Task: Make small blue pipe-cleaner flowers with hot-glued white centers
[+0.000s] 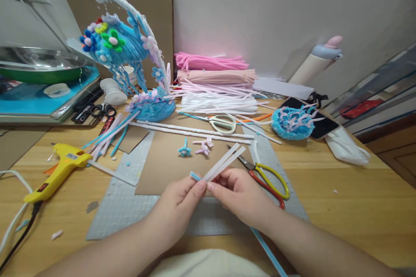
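Observation:
My left hand and my right hand meet over the front of the cardboard, thumbs and forefingers pinched together. Between them are pale pipe cleaners, whose two ends fan out up and to the right. The short end of a blue pipe cleaner pokes out by my left fingertips. A long blue length hangs below my right wrist, apparently the same piece; the join is hidden by my hand. Beyond my fingers lie a blue pipe-cleaner flower and small pale pink flowers.
Red-and-yellow-handled scissors lie beside my right hand. A yellow glue gun is at left. Behind stand a blue jellyfish-like pipe-cleaner piece and pipe-cleaner bundles. White-handled scissors and a blue coral-like piece lie farther back.

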### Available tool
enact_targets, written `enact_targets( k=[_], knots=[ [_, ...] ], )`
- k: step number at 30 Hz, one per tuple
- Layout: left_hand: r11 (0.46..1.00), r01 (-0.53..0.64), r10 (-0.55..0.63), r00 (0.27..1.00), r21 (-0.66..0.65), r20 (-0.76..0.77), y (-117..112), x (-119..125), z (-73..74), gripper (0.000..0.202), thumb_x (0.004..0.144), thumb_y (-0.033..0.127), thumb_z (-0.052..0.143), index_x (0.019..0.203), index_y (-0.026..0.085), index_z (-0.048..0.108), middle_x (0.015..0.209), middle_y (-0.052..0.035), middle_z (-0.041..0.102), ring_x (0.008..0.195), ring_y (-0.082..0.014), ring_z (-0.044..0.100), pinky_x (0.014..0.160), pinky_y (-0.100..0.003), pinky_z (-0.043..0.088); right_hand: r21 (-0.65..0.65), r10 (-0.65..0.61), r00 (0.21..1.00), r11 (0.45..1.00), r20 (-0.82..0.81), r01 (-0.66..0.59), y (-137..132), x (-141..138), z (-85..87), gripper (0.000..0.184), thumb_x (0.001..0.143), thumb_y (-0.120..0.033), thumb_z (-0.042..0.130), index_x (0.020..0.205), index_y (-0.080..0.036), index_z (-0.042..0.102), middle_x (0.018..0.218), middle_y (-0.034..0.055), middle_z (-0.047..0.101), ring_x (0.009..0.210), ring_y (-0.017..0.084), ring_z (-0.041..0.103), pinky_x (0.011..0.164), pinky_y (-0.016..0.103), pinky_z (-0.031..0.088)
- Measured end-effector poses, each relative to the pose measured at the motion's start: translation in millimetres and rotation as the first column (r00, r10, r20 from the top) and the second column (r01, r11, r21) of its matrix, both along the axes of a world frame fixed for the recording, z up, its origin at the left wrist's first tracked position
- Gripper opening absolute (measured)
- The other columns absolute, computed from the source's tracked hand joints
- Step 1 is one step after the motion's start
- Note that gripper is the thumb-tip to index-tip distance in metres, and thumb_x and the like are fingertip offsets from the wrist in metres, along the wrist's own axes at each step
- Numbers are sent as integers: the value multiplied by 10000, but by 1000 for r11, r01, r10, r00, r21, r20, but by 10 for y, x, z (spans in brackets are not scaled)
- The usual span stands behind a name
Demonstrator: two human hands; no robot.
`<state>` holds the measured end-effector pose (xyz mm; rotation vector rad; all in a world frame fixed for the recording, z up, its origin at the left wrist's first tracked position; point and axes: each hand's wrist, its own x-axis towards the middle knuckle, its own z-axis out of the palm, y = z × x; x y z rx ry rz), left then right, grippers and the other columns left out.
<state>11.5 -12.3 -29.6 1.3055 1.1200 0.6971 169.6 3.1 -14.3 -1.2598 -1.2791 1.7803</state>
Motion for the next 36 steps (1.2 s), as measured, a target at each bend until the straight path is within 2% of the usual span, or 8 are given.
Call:
enact_targets(
  k=[6,10,15,20,24,27,31,36],
  knots=[
    [993,21,-4,990,-120,143,28,-35,57,407,875,498,400,597,201,379,499,89,239,455,-88,188,435,-233,157,-146,175,967,968,-184,-203,47,151,-3,264,741,-378,673,776,-137,571,514,-86,420,379,29,316,361,169,250],
    [948,309,-291,940,-79,180,41,-114,217,418,880,513,384,624,184,420,540,67,289,492,-93,233,462,-239,194,-194,328,904,902,-272,-386,109,255,-3,215,716,-309,684,722,-135,557,524,-66,472,397,41,390,374,171,289],
    [697,712,-683,697,91,-221,42,-197,365,370,920,410,384,624,187,382,579,55,311,535,-100,296,526,-246,243,-359,603,767,682,-219,-638,209,229,80,119,607,-205,649,651,-124,573,501,-63,506,357,22,293,337,172,163],
    [667,736,-528,577,116,-623,-11,-196,398,355,932,381,356,652,194,469,574,40,444,504,-102,375,501,-263,201,-235,680,669,732,300,-639,241,127,406,71,659,-222,599,673,-155,614,474,-80,435,428,54,336,408,186,248],
    [766,629,-353,587,135,-728,-65,-168,359,357,919,387,359,671,203,539,586,4,551,512,-135,439,504,-279,174,24,328,405,751,853,-660,49,-38,711,98,713,-191,569,663,-189,654,562,-23,586,484,102,456,445,228,243],
    [871,473,-302,725,130,-619,-70,-146,309,350,918,370,356,684,203,556,623,-3,580,565,-154,476,529,-274,204,145,31,226,681,974,-718,-175,-127,723,137,721,-121,575,603,-178,613,587,19,635,528,150,540,472,266,220],
    [976,204,-213,969,-75,-129,-38,-114,235,348,871,408,461,608,180,474,571,41,438,545,-114,365,513,-238,219,556,-388,398,598,831,-578,-391,-92,473,137,811,-178,531,697,-191,606,609,14,627,554,175,572,509,287,256],
    [911,199,-142,974,-362,177,-26,-67,202,372,869,478,403,629,195,428,456,102,237,421,-80,139,401,-209,126,726,-447,606,589,658,-354,-491,-51,244,189,855,-172,484,714,-182,609,634,1,626,578,141,566,562,269,319]
  ],
)
